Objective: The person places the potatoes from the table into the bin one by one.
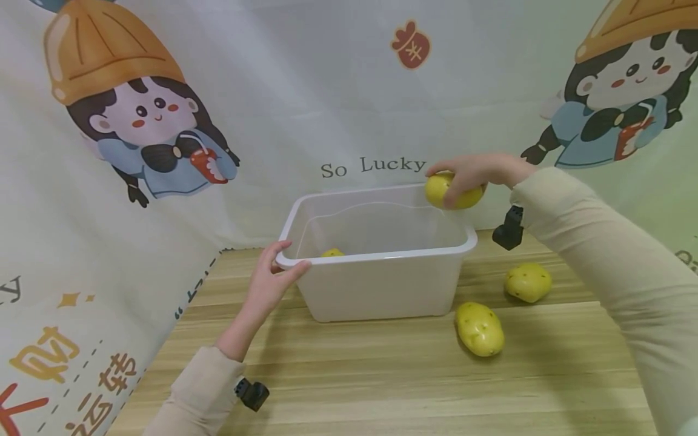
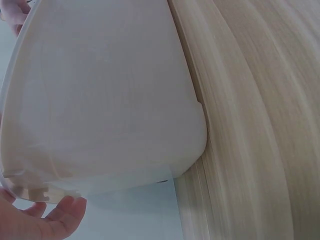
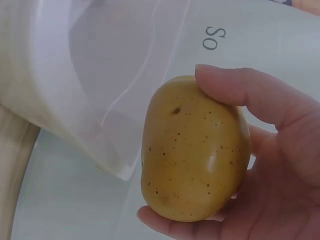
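My right hand (image 1: 473, 172) grips a yellow potato (image 1: 448, 192) at the back right corner of a white plastic bin (image 1: 382, 284). In the right wrist view the thumb and fingers wrap the speckled potato (image 3: 195, 155) from both sides. At the bin's near left corner, my left hand (image 1: 271, 280) holds the rim, thumb outside and fingers over the edge. Part of another potato (image 1: 332, 252) shows inside the bin, mostly hidden by the front wall. The left wrist view shows the bin's side (image 2: 110, 100) with fingers (image 2: 67, 215) at its rim.
Two more potatoes lie on the wooden table (image 1: 354, 375) right of the bin: one potato (image 1: 480, 329) near its front right corner, another potato (image 1: 528, 282) farther right. A printed cloth (image 1: 283, 91) hangs behind the bin and along the left side.
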### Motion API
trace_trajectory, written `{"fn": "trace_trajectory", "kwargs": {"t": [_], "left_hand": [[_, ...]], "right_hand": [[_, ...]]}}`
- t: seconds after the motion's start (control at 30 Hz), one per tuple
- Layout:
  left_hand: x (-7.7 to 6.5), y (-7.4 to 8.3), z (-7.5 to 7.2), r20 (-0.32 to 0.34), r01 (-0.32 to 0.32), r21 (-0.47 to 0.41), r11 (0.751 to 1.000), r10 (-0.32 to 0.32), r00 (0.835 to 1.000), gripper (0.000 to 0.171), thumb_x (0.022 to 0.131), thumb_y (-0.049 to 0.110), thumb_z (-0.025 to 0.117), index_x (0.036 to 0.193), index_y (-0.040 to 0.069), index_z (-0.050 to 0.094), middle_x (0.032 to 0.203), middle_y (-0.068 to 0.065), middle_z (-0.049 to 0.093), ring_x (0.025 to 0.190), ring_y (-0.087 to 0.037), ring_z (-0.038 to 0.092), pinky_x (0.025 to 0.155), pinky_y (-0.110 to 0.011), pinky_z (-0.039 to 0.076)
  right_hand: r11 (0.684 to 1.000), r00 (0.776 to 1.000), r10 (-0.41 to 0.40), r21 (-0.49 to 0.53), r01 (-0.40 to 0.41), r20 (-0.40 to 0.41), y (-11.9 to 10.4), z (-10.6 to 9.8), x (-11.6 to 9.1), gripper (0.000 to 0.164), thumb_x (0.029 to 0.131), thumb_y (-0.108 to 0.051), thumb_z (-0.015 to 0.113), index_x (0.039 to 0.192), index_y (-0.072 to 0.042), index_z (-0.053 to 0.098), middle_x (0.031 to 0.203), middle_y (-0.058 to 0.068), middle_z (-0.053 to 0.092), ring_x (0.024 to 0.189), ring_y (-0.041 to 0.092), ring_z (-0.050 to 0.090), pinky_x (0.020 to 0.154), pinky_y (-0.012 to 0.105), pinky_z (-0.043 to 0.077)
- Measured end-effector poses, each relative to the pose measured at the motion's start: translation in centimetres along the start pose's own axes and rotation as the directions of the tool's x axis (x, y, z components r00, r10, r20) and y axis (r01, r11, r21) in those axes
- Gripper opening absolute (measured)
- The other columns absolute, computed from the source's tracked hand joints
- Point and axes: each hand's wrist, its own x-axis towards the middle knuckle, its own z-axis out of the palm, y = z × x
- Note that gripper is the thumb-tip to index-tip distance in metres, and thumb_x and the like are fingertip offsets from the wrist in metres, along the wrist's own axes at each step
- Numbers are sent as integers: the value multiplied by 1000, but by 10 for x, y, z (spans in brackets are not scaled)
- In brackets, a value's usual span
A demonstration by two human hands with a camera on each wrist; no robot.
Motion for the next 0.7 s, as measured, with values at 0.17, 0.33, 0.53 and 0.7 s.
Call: {"fn": "trace_trajectory", "kwargs": {"t": [0.17,0.33,0.53,0.7], "left_hand": [[1,-1,0,-3,0,5,1000,0,1000,59,85,25,65,134,7,39,140,-10,32,100,-29,49,73,-23,44],[1,-1,1,-3,-1,6,1000,1,1000,58,85,25,65,133,6,40,140,-10,32,102,-29,49,74,-24,44],[0,-1,1,-10,-3,10,1000,4,1000,58,85,25,65,133,6,40,140,-10,32,103,-31,48,76,-26,45],[0,-1,0,-10,-4,7,1000,4,1000,58,85,26,65,133,7,40,140,-10,32,104,-31,48,77,-27,46]], "right_hand": [[1000,1000,-13,16,13,15,-4,0,8,77,77,-21,65,142,-18,25,126,15,36,102,29,39,74,35,40],[1000,1000,-8,18,8,21,-9,1,16,80,76,-20,65,144,-17,23,130,16,34,98,27,41,71,32,41],[1000,1000,-12,14,11,27,-13,4,25,80,76,-19,65,144,-17,25,131,16,33,98,26,41,71,32,41],[1000,999,-5,27,4,42,-17,6,31,78,77,-19,65,144,-18,25,131,15,34,95,25,43,68,30,42]]}}
